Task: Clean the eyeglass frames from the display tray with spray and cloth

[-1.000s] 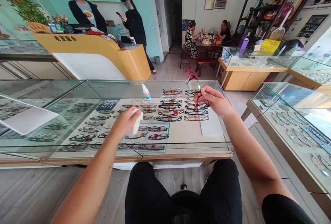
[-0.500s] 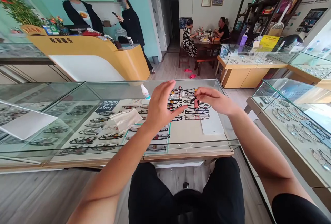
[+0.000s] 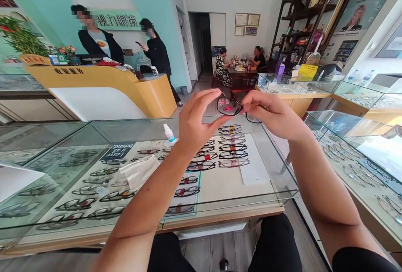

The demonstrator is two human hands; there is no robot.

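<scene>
Above the glass display counter, my right hand (image 3: 266,110) pinches a pair of dark-rimmed eyeglasses (image 3: 229,106) near the bridge, its fingers covering part of the frame. One lens shows to the left of those fingers and part of the other below them. My left hand (image 3: 196,115) curves around the left lens with thumb and fingers spread apart. Its fingertips are close to the rim; whether they touch it I cannot make out. Under the hands, rows of eyeglasses (image 3: 233,148) with small coloured tags lie in the display.
A white dropper-like bottle (image 3: 168,133) stands on the glass counter (image 3: 220,205), near a pale cloth (image 3: 141,173). A flat white panel (image 3: 255,167) lies on the right. Another display case (image 3: 351,154) is further right. Two people stand by the yellow desk (image 3: 103,68); two sit at a table behind.
The eyeglasses in my right hand have risen above the counter and turned, so a lens now shows. My left hand keeps its curved shape. The view has tilted up.
</scene>
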